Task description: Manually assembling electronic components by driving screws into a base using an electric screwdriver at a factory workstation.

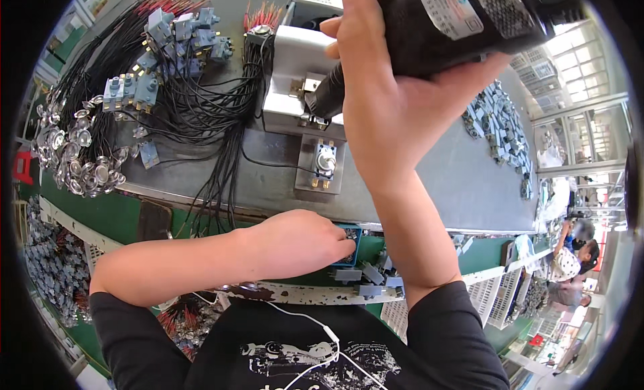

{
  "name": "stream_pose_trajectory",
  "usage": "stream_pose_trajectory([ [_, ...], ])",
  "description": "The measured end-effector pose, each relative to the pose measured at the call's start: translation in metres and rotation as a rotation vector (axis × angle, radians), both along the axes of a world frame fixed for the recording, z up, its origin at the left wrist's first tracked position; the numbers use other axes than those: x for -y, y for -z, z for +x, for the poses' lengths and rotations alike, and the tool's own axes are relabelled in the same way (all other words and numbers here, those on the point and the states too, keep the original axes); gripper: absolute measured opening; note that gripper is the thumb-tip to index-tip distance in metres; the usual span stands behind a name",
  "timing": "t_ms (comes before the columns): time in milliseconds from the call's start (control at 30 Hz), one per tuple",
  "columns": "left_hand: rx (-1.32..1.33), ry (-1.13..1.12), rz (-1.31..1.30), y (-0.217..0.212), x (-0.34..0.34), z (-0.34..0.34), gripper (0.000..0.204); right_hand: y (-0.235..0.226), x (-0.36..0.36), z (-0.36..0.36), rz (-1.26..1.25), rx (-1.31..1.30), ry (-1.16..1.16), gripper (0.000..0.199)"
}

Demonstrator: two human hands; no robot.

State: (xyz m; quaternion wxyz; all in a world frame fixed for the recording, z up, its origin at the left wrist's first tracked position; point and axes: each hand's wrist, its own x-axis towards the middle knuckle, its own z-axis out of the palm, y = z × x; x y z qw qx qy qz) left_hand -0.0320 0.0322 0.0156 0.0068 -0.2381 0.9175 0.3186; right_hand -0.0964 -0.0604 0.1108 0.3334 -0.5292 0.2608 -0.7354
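Observation:
My right hand (402, 115) is wrapped round a black power screwdriver (412, 44), raised at the upper right. The tool's narrow end slants left and down, in front of a white bench device (292, 74). My left hand (308, 239) reaches across to a small blue tray (356, 237) at the bench's near edge. Its fingers curl down into the tray, where small metal parts show; the fingertips are mostly hidden. Between the hands, a grey switch-like block (325, 163) with a round silver top sits in a metal holder (303, 182), a black wire running from it.
Bundled black wires (208, 115) with grey blocks (188, 34) and shiny round metal caps (77, 148) fill the left side. A pile of grey blocks (500, 131) covers the bench's right. More blocks (372, 274) lie near my right forearm. People (573, 262) are in the background at right.

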Motion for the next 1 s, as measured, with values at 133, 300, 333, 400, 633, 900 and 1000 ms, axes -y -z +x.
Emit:
stream_pose_trajectory([
  [133, -0.372, -0.085, -0.191, -0.002, -0.002, 0.004, 0.018, 0.001, 0.069, -0.025, -0.606, -0.203, -0.428, 0.059],
  [300, -0.384, -0.266, -0.190, -0.017, 0.004, 0.021, 0.016, -0.008, 0.031, -0.024, -0.069, -0.097, -0.442, 0.054],
  [333, -0.384, -0.329, -0.258, -0.022, 0.006, 0.027, 0.014, -0.007, 0.028, -0.025, -0.063, -0.097, -0.435, 0.054],
  [400, -0.443, -0.488, -0.366, -0.024, 0.017, 0.038, 0.011, -0.005, 0.024, -0.029, 0.011, -0.062, -0.354, 0.050],
  [633, -0.331, -0.588, -0.619, 0.001, 0.033, 0.030, 0.013, -0.016, -0.002, -0.046, 0.047, -0.081, -0.233, 0.033],
  [900, -0.317, -0.633, -0.551, 0.011, 0.034, 0.024, 0.020, -0.008, -0.031, -0.067, 0.046, -0.104, -0.211, 0.041],
  [1000, -0.336, -0.664, -0.521, 0.012, 0.034, 0.024, 0.023, -0.004, -0.029, -0.066, 0.038, -0.105, -0.217, 0.044],
])
